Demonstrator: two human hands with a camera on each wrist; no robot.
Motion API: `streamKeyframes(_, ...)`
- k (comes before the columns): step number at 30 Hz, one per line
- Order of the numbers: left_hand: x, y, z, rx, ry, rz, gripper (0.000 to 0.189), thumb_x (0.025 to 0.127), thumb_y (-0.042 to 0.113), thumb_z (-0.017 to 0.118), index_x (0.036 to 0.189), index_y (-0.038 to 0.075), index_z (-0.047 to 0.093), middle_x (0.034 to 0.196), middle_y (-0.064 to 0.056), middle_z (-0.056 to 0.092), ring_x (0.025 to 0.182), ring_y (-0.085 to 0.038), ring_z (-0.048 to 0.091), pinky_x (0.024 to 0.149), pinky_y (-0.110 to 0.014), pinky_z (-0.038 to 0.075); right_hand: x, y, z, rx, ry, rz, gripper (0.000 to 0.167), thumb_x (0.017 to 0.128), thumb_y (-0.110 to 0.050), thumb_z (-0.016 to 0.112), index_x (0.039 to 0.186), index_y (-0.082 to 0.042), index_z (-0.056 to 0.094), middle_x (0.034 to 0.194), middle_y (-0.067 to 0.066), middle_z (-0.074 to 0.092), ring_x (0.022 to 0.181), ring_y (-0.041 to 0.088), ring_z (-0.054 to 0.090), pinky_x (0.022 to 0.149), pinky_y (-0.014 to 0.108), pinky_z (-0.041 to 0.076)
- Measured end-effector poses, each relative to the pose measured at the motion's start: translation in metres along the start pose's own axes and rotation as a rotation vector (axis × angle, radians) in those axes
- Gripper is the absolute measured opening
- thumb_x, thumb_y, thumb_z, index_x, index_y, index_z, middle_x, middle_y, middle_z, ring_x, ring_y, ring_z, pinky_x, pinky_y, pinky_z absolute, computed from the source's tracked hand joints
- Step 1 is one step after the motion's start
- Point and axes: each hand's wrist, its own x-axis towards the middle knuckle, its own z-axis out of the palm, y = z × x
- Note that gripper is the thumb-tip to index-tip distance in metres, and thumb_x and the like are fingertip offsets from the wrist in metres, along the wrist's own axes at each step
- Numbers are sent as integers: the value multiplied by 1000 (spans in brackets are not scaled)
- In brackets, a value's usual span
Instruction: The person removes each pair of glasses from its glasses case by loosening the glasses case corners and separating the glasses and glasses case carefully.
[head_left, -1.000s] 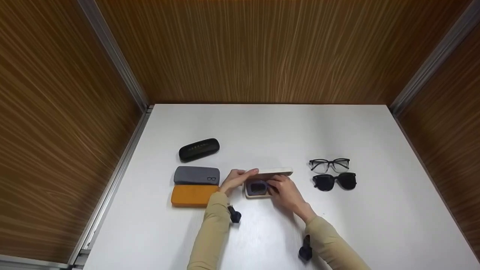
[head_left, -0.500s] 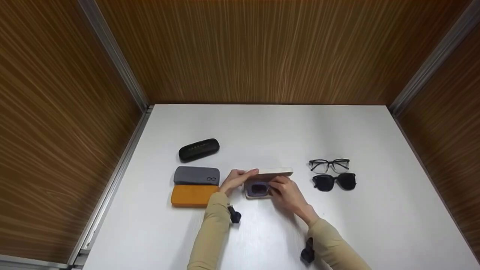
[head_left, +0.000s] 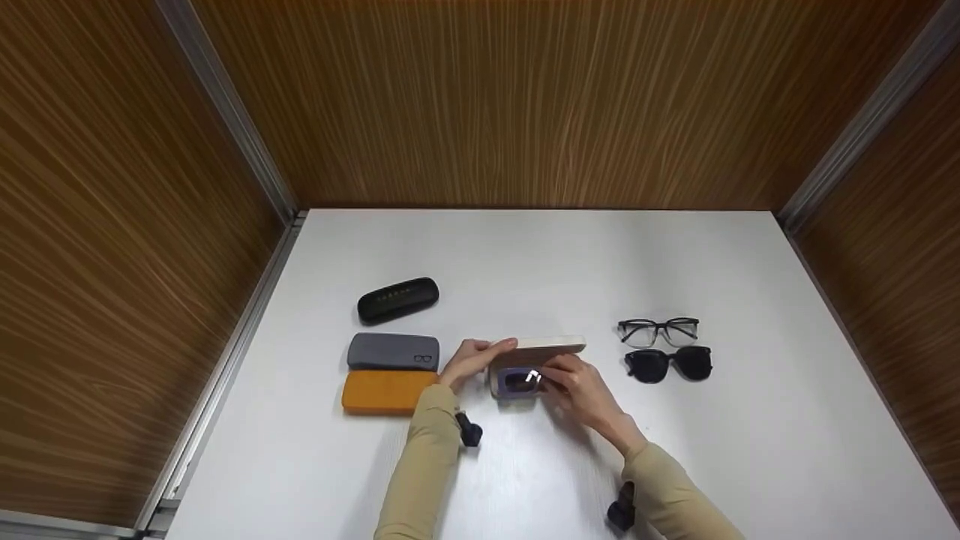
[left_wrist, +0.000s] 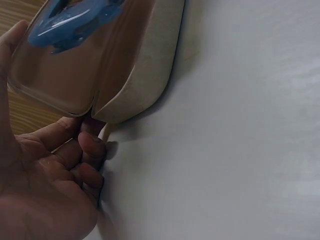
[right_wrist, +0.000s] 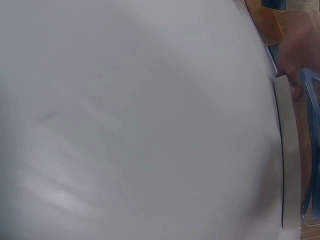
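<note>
My left hand [head_left: 469,361] holds the raised lid of a cream glasses case [head_left: 551,343], thumb on the lid's top edge. In the left wrist view, several curled fingers sit behind the hinge end of the case [left_wrist: 145,75], whose inside is brown. Blue-purple sunglasses [head_left: 517,382] are tilted over the case's lower half, pinched at their right end by my right hand [head_left: 589,394]. Their blue frame [left_wrist: 75,30] shows above the case inside in the left wrist view. Part of the blue frame [right_wrist: 311,110] appears at the right wrist view's edge; my right hand is out of that view.
Left of the case lie an orange glasses case [head_left: 382,391], a grey case [head_left: 391,350] and a black case [head_left: 398,300]. Clear glasses [head_left: 658,330] and black sunglasses [head_left: 669,364] lie to the right on the white table [head_left: 525,262]. Wood-grain panels [head_left: 480,105] enclose it.
The sunglasses have lifted and tilted, shifting slightly toward me from inside the case. My right hand has moved a little right and nearer with them. My left hand keeps its place on the lid.
</note>
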Motion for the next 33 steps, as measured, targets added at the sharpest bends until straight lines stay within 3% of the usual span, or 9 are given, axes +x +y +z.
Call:
streamKeyframes(13,-2,2,0,23,12,-18,53,79,62,73,97,12,79,112,-5,75,120,-22,60,114,-42,39,-5,1,-20,39,-18,-5,24,76,0,83,99,-3,78,99,9,72,89,22,69,73,37,57)
streamKeyframes(21,-2,2,-1,36,21,-13,56,80,61,73,95,7,77,112,-6,72,108,-18,58,109,-40,42,-16,14,-34,77,8,-21,23,69,7,82,89,-4,77,89,5,71,78,17,66,69,29,53)
streamKeyframes(27,-2,3,0,35,23,-17,57,80,62,73,101,10,78,122,-8,71,121,-23,59,114,-43,39,-26,25,-45,93,17,19,26,66,12,81,87,-2,77,84,3,71,71,15,66,66,25,52)
streamKeyframes(33,-1,2,1,26,19,-27,61,79,62,74,109,9,77,127,-10,69,124,-24,57,113,-44,39,-37,37,-60,92,-16,118,27,65,16,80,83,-4,77,81,2,72,70,17,68,67,24,54)
